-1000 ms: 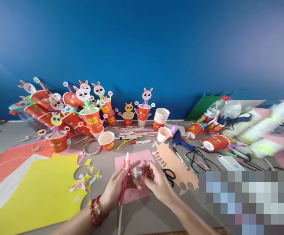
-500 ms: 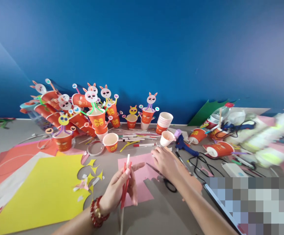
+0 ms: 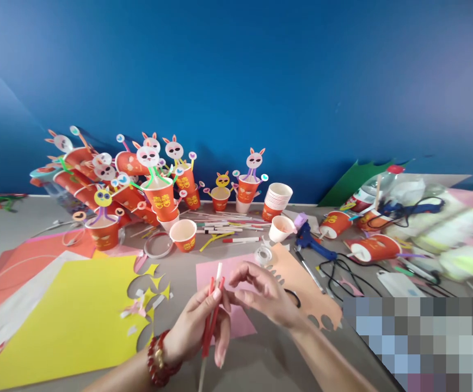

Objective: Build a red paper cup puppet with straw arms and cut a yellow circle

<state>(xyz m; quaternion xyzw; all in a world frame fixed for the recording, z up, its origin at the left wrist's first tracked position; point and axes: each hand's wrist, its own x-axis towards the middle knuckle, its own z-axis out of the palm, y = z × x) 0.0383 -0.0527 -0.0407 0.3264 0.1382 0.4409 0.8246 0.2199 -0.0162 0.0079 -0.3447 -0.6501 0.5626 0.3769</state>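
My left hand (image 3: 203, 310) pinches a thin white stick (image 3: 219, 270) with narrow red strips (image 3: 209, 332) along its sides. The stick is nearly upright, and its white tip shows above my thumb. Close on the right hovers my right hand (image 3: 260, 291), its fingers curved and thumb apart from them; nothing shows in its grasp. Under both hands lies a pink paper sheet (image 3: 240, 321). A roll of clear tape (image 3: 263, 255) lies beyond my right hand. That hand mostly hides the scissors, leaving part of a black handle (image 3: 292, 297) in view.
Yellow paper (image 3: 68, 310) with cut-out edges covers the left side. Red cups with rabbit figures (image 3: 158, 196) crowd the back left. A blue glue gun (image 3: 313, 242) with a black cord, orange paper (image 3: 301, 272) and a blurred-out screen (image 3: 424, 343) occupy the right.
My right hand has moved from the tape roll back toward my left hand, uncovering the roll and covering most of the scissors. My left hand keeps its grip on the stick and red strips.
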